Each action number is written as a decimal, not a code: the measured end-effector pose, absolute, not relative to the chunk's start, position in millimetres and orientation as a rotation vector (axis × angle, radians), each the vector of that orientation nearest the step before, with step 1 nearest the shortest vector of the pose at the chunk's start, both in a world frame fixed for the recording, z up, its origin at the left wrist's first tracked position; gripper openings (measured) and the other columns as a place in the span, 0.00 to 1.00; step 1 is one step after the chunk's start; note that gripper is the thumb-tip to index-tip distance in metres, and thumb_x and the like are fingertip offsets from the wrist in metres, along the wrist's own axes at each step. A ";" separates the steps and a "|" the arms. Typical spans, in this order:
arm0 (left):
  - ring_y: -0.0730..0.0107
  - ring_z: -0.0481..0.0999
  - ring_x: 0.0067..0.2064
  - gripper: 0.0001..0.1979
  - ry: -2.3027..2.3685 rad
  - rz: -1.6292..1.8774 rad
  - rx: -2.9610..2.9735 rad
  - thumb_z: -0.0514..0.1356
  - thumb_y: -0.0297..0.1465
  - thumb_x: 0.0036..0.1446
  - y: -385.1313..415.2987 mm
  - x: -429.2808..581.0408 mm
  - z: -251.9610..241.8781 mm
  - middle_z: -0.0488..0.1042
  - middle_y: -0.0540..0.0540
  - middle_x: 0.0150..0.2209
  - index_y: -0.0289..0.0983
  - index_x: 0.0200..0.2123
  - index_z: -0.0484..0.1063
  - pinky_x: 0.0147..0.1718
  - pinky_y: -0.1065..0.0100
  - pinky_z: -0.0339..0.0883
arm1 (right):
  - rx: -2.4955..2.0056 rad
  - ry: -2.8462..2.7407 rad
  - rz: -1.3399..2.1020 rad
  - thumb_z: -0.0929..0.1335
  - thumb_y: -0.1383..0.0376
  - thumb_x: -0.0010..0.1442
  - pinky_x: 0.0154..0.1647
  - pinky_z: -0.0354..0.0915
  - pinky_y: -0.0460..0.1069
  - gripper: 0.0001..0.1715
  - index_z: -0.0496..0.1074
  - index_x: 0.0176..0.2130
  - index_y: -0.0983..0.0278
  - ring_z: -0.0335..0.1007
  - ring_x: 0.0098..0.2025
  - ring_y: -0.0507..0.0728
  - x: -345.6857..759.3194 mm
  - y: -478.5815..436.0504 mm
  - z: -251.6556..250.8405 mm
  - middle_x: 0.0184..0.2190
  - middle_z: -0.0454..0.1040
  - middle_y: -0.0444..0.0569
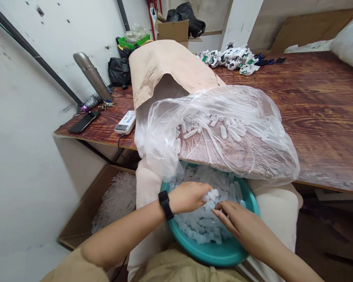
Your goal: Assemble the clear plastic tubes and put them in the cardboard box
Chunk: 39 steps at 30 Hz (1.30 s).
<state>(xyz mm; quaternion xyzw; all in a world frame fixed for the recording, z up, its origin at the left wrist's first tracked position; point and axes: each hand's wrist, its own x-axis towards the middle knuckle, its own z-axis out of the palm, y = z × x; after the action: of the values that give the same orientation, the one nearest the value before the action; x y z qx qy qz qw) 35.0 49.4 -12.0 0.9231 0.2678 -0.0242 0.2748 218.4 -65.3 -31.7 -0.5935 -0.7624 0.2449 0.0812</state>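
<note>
A teal basin (182, 244) full of small translucent white plastic tubes (204, 224) rests on my lap. My left hand (191, 196), a black band (166, 205) at its wrist, is closed around a bunch of these tubes over the basin, their round ends showing at the fingers. Just to the right, my right hand (238, 219) has its fingers curled in and thumb close to them, near that bunch. Whether a tube sits in the right fingertips is hidden. Behind the basin, a clear plastic bag (247, 156) with more tubes lies over the table's front edge.
On the wood-patterned table (320, 113) are a brown paper sack (164, 58), a phone (84, 122), a white device (126, 122), a metal bottle (92, 76) and a pile of white pieces (235, 58). A cardboard box (76, 219) of plastic pieces stands low at left.
</note>
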 end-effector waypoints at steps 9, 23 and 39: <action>0.46 0.80 0.44 0.05 0.825 -0.180 2.417 0.64 0.30 0.56 73.4 82.9 -41.9 0.81 0.36 0.38 0.35 0.36 0.75 0.41 0.58 0.70 | -1.791 -2.470 0.547 0.63 0.80 0.58 0.38 0.71 0.53 0.23 0.69 0.51 0.68 0.76 0.45 0.65 178.7 -54.9 -68.6 0.48 0.74 0.63; 0.73 0.73 0.26 0.22 0.906 0.299 1.403 0.59 0.41 0.60 41.2 21.2 1.1 0.80 0.45 0.36 0.34 0.52 0.68 0.22 0.73 0.61 | -1.713 -2.352 0.594 0.64 0.81 0.56 0.42 0.71 0.56 0.17 0.77 0.39 0.67 0.78 0.39 0.64 180.9 -49.9 -67.7 0.37 0.79 0.57; 0.72 0.76 0.33 0.24 1.004 0.988 0.603 0.71 0.40 0.50 -18.4 25.0 -5.2 0.82 0.44 0.37 0.38 0.44 0.65 0.36 0.70 0.66 | -1.449 -1.509 0.413 0.69 0.63 0.66 0.40 0.75 0.48 0.10 0.77 0.47 0.56 0.77 0.41 0.57 172.2 -73.2 -16.4 0.41 0.77 0.49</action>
<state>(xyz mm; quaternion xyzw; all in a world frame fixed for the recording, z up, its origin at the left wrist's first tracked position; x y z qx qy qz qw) 25.0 -18.4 -5.2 0.2727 0.4543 0.4471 0.7207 172.2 -73.2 -16.4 -0.5949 -0.6194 0.1696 0.4834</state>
